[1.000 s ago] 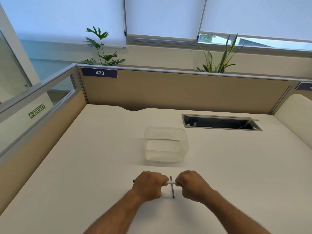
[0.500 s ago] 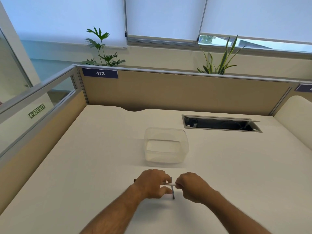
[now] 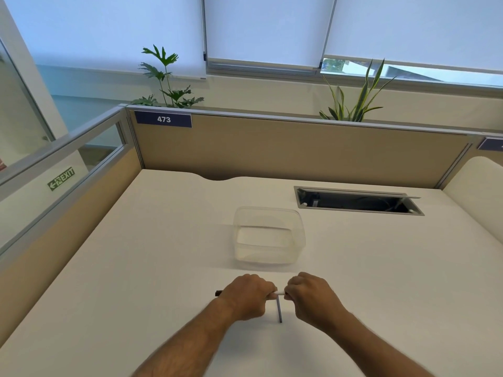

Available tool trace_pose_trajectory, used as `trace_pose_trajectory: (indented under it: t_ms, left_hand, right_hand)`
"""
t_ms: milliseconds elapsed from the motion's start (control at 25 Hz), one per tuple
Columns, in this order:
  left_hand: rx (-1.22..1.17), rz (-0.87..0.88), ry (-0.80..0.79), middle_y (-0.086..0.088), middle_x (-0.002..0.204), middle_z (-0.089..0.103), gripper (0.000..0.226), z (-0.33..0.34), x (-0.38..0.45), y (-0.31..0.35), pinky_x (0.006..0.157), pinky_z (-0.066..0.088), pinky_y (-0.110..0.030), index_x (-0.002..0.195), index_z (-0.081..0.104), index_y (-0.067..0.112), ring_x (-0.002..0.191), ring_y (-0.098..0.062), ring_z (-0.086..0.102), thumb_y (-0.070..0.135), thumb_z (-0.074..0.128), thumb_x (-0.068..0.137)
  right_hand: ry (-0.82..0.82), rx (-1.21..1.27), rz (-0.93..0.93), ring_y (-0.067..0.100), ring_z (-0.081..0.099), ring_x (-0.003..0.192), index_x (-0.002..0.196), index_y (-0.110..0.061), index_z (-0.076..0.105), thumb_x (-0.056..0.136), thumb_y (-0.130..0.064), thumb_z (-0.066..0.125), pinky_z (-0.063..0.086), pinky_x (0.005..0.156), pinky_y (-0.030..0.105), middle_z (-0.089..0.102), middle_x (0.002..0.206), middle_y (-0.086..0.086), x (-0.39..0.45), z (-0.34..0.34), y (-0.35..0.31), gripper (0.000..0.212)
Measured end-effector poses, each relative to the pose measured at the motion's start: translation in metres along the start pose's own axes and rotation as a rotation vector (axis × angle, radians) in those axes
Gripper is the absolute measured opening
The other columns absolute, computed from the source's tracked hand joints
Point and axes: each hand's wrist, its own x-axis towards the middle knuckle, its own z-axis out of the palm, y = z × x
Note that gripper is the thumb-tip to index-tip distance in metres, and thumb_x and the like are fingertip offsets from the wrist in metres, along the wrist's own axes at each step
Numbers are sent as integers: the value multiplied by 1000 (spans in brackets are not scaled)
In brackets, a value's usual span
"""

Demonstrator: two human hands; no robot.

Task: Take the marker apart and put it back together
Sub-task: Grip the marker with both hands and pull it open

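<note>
Marker (image 3: pixel 279 293), white-barrelled with a dark end, gripped between both fists.

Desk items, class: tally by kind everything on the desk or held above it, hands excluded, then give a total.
Marker body, held by left hand and right hand: 1
Thin dark rod: 1
Clear plastic container: 1
Total: 3

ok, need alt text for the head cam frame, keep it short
Two bare hands, left hand and right hand, grip a white marker between them above a pale desk. A thin dark rod lies on the desk under the hands; a clear plastic tub sits beyond.
</note>
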Motion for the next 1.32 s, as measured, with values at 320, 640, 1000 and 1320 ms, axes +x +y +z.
trace_pose_trajectory:
  t_ms: [320, 640, 1000, 1320]
  left_hand:
    - [60, 0, 6, -4, 94, 71, 16, 3, 4, 0, 71, 54, -43, 103, 61, 22, 79, -30, 63, 19, 48, 94]
    - [49, 11, 13, -5, 89, 72, 15, 4, 1, 3, 66, 53, -40, 103, 58, 25, 71, -30, 61, 18, 49, 93]
    - [-23, -7, 27, -3, 92, 73, 22, -1, 1, 0, 68, 53, -39, 109, 62, 28, 76, -28, 62, 24, 47, 95]
    - [-63, -8, 31, -6, 91, 73, 21, -1, 1, 2, 69, 54, -40, 109, 62, 24, 73, -29, 61, 26, 45, 97]
  right_hand:
    - [-164, 292, 130, 24, 63, 96, 109, -15, 68, 95, -28, 57, 51, 81, 34, 66, 111, 2, 10, -9, 3, 22]
    - [-225, 138, 113, 26, 63, 79, 97, -19, 75, 90, -16, 62, 44, 64, 31, 75, 92, 6, 14, -10, 7, 15]
    - [-72, 313, 211, 20, 62, 95, 102, -17, 68, 85, -33, 70, 47, 77, 29, 68, 103, -2, 10, -14, 1, 24]
    - [-195, 210, 121, 25, 57, 75, 93, -19, 73, 92, -15, 58, 40, 61, 31, 71, 85, 7, 14, -10, 3, 16]
